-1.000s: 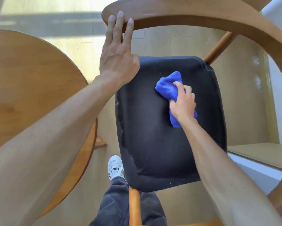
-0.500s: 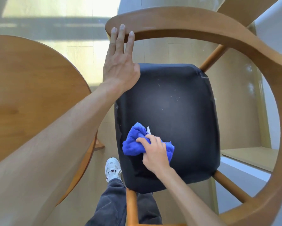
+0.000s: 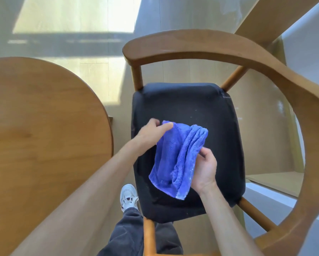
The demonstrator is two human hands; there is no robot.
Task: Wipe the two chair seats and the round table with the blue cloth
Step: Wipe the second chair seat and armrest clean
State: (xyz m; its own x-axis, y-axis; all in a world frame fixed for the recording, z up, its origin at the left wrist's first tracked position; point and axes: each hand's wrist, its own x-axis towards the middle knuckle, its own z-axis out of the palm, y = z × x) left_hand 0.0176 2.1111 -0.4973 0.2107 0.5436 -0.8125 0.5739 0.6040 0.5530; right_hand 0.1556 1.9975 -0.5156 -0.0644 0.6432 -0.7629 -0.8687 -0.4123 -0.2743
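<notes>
Both hands hold the blue cloth [image 3: 179, 156] above the chair seat [image 3: 188, 108]: the left hand [image 3: 151, 133] has its grip on the cloth's upper left corner, thumb and forefinger pinching the edge, while the right hand [image 3: 204, 169] grasps the right side of the cloth, fingers curled into its folds. The cloth hangs spread and rumpled between the two hands, its lower edge drooping over the near part of the black seat; whether it touches the fabric cannot be told. The seat sits inside a curved wooden armrest and back rail [image 3: 228, 52] that sweeps round from the far side to the right. Just left of the chair lies the round wooden worktop [image 3: 44, 117], its edge close beside the seat. Below, a dark trouser leg [image 3: 129, 231] and a white shoe [image 3: 128, 197] stand on the pale floor [image 3: 72, 24], which carries a sunlit patch.
</notes>
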